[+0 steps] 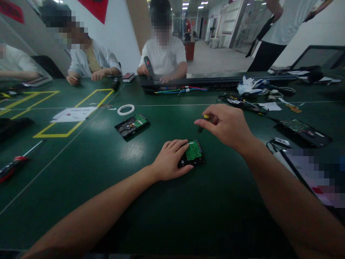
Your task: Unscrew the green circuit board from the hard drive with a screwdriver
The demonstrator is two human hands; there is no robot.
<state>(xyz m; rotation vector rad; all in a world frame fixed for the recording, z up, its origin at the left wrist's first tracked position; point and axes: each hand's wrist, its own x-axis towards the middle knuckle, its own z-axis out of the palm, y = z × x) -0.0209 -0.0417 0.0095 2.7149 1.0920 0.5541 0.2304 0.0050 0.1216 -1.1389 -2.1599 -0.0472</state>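
Observation:
A hard drive with a green circuit board (194,151) lies flat on the dark green table (145,223). My left hand (171,160) rests over the drive's left side, fingers across its top and thumb along the near edge, gripping it. Above the drive's far right corner, my right hand (225,126) pinches a small screwdriver (199,128) with a dark handle and yellow end. Its thin shaft points down to the far edge of the board; whether the tip touches a screw is too small to tell.
A second hard drive (132,126) and a white tape ring (125,109) lie beyond my left hand. At the far left is a red-black screwdriver (14,167). Another drive (303,132), cables and white gloves (250,86) sit right. Several people are around the table's far side.

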